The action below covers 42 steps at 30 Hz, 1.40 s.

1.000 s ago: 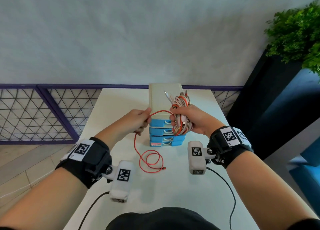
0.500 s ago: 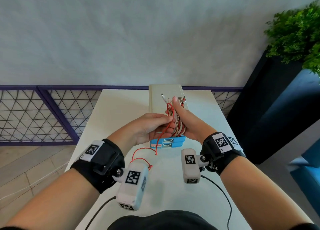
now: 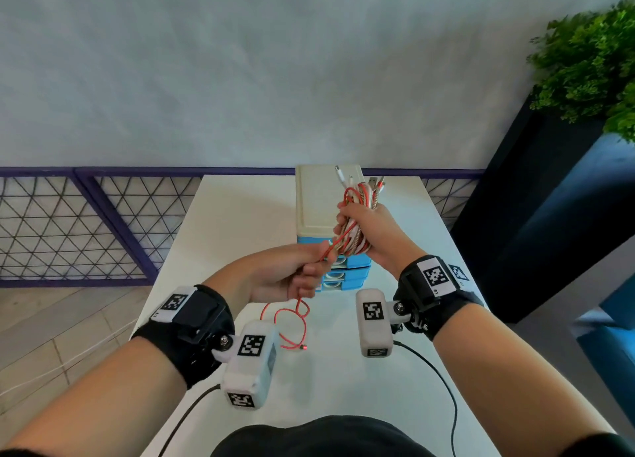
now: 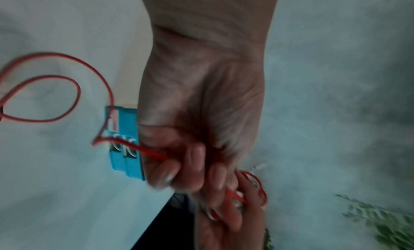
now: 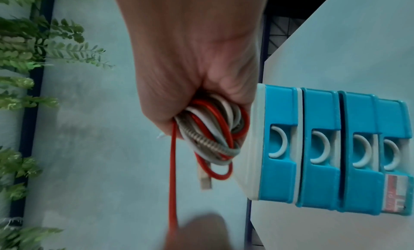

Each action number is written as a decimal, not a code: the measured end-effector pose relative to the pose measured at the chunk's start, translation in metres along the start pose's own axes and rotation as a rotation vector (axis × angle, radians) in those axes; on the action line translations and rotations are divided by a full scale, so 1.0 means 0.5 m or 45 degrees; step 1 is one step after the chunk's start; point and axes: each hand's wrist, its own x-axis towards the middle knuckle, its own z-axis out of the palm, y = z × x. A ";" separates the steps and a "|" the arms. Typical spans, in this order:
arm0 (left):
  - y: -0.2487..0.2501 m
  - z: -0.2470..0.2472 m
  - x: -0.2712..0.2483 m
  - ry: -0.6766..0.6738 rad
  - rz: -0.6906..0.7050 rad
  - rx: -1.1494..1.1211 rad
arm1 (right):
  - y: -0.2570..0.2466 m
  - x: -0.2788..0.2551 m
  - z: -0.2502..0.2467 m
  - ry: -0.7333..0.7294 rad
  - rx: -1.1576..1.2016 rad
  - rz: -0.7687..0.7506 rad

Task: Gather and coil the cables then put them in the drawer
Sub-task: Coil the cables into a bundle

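My right hand (image 3: 364,226) grips a coiled bundle of cables (image 3: 357,216), red, white and braided grey, held up in front of the drawer unit (image 3: 319,209). The bundle (image 5: 215,130) fills that fist in the right wrist view. My left hand (image 3: 299,274) holds the loose red cable (image 3: 330,247) just below the bundle, fingers curled round it (image 4: 152,153). The cable's free tail (image 3: 292,326) hangs in loops down to the white table (image 3: 240,216). The drawer unit has a cream top and several blue drawers (image 5: 318,147), all closed.
The table's far edge meets a purple mesh railing (image 3: 86,222). A dark blue planter with green foliage (image 3: 591,64) stands to the right. Black leads (image 3: 446,388) from the wrist cameras trail over the near part of the table.
My left hand has dropped from beside the bundle to below it, drawing the red cable down. More red cable lies round the bundle and the tail on the table is shorter.
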 end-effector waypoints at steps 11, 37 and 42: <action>-0.104 -0.094 -0.006 0.359 -0.088 0.905 | -0.074 0.000 -0.059 -0.176 0.268 0.142; 0.041 0.006 -0.004 0.387 0.091 -0.019 | -0.005 -0.010 -0.043 -0.236 -0.170 0.216; 0.051 0.055 0.019 0.396 0.118 0.004 | -0.003 -0.026 -0.010 -0.415 -0.128 0.206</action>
